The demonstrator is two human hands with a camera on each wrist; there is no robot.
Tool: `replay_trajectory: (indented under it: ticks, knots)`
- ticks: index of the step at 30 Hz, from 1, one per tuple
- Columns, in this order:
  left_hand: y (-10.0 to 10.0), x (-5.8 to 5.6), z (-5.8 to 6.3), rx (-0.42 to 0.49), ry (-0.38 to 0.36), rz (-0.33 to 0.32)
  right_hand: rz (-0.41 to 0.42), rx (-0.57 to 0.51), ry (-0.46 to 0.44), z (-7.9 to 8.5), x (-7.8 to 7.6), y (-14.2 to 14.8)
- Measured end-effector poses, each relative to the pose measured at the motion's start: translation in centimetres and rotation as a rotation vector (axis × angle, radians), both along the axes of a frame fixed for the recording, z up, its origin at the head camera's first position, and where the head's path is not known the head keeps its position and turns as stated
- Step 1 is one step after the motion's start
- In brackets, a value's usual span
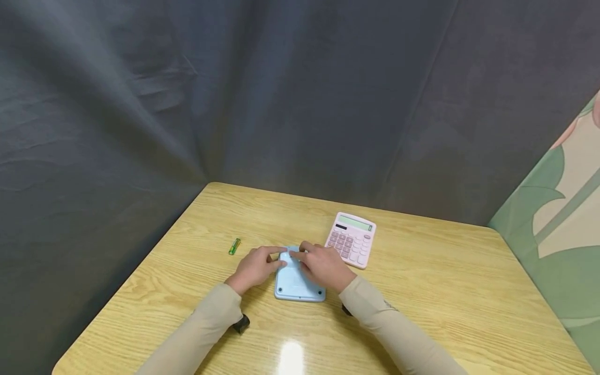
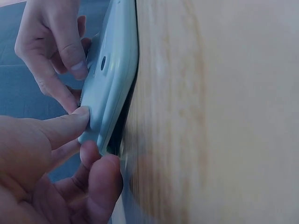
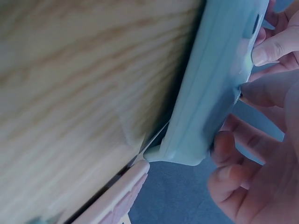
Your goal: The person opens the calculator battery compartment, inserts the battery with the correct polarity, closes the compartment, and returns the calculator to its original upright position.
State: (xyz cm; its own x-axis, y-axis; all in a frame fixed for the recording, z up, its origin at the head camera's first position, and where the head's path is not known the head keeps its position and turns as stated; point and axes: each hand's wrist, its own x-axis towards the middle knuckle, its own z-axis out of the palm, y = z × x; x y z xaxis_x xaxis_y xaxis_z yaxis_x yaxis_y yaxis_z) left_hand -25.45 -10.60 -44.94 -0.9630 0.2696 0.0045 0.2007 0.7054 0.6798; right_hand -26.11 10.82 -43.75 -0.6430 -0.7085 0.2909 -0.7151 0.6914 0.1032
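Note:
A light blue calculator (image 1: 300, 285) lies face down on the table, small dark round feet showing at its near corners. At its far left corner my left hand (image 1: 255, 266) grips the edge; in the left wrist view the thumb (image 2: 74, 122) presses on the back, with other fingers curled by the side. My right hand (image 1: 325, 266) reaches over from the right, index finger extended and fingertips touching the back near the far end. In the right wrist view its thumb and index finger meet the blue casing (image 3: 205, 107). A green and yellow battery (image 1: 235, 246) lies left of my left hand.
Just beyond my right hand a pink calculator (image 1: 351, 240) lies face up, its display lit with a digit. The wooden table (image 1: 445, 291) ends at a dark grey curtain (image 1: 300, 104) behind. A floral panel (image 1: 562, 224) stands at the right.

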Motion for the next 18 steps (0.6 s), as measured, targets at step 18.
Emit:
replay_trajectory:
  ticks: [18]
  knots:
    - [-0.27,-0.30,-0.45,0.018,-0.011,-0.010,-0.009,-0.090,-0.153,-0.25,-0.12,0.54]
